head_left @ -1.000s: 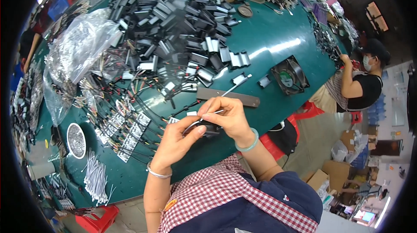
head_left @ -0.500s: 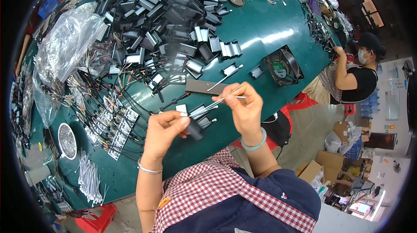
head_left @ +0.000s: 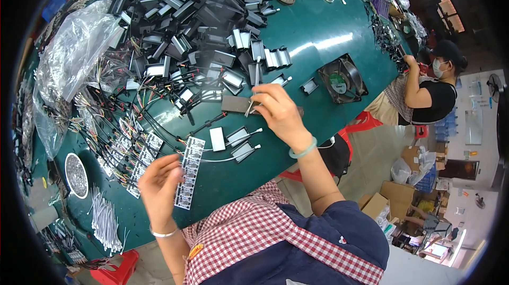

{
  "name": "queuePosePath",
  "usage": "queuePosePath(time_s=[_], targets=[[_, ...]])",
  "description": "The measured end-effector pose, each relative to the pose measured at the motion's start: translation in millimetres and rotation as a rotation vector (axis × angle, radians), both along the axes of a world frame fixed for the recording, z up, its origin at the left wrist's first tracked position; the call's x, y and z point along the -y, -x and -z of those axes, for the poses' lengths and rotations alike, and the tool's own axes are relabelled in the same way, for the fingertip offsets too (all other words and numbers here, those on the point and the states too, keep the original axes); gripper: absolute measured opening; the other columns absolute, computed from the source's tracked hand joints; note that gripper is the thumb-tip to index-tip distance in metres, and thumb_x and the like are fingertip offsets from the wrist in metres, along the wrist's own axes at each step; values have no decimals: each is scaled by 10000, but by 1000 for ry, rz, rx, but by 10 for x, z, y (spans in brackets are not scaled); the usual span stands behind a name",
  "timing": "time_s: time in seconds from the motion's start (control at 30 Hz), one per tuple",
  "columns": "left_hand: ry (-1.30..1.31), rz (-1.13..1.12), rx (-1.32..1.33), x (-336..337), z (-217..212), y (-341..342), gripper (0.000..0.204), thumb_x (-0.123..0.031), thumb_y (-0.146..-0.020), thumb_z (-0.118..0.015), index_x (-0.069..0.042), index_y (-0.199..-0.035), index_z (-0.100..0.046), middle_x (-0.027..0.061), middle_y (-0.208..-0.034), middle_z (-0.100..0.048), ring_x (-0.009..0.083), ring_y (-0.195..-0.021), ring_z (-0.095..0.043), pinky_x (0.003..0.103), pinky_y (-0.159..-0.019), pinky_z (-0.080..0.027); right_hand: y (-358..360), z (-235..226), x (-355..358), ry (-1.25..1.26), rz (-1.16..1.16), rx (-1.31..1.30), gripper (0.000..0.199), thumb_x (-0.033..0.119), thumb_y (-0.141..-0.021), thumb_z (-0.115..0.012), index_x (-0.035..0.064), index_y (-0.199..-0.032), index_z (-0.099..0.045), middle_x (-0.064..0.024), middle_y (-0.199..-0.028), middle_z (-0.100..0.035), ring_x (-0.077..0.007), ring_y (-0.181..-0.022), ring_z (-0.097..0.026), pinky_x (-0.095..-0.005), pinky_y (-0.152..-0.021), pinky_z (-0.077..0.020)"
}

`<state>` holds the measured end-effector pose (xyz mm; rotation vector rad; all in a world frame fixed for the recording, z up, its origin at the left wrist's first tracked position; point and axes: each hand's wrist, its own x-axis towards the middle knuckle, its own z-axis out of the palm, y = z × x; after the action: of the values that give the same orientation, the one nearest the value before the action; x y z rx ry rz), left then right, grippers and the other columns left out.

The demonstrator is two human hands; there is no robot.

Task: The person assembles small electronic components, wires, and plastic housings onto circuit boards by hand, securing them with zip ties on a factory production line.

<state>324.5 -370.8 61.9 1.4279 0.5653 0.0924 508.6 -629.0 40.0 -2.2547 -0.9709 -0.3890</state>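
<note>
My left hand (head_left: 160,187) is loosely curled with thumb and fingers apart, and I see nothing between them. Its fingertips are close beside the left edge of a long white circuit board panel (head_left: 190,174) lying on the table. Farther right, my right hand (head_left: 277,114) pinches thin metal tweezers (head_left: 249,108) above a flat grey-brown bar (head_left: 233,104). Between the hands lie a white-faced rectangular piece (head_left: 217,139) and two small metal housings (head_left: 244,150) with white cables.
Black and silver housings (head_left: 183,6) are heaped across the far left. Wired boards (head_left: 146,157), a clear plastic bag (head_left: 74,46), a white bowl's rim (head_left: 67,171) and white cable ties (head_left: 105,221) are at left. A black fan (head_left: 343,80) stands right; beyond it sits a co-worker (head_left: 432,88).
My left hand has drawn back to the left and no longer holds the black piece. The board panel shows where that hand was. My right hand has shifted slightly left with the tweezers.
</note>
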Motion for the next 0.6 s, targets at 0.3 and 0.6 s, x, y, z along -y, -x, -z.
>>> queuePosePath(time_s=[0.3,0.6], targets=[[-833,-510,-300,-1105,556,1673,238,-67,-949,-594,-4,-1175,-638,55,-946,-670,80,-783,-602,213,-633,-472,-196,47,683,427,397,50,416,-148,-714,-528,28,-1069,-653,-123,-1176,-630,-334,-1194,-540,-405,-971,-477],[-1019,-675,-328,-898,437,1752,137,-36,-897,-641,3,-1019,-688,53,-818,-680,79,-697,-587,232,-660,-483,110,-336,135,-208,154,-312,415,-67,-923,-520,-15,-1335,-525,-103,-1215,-552,-184,-1069,-569,-295,-919,-462]])
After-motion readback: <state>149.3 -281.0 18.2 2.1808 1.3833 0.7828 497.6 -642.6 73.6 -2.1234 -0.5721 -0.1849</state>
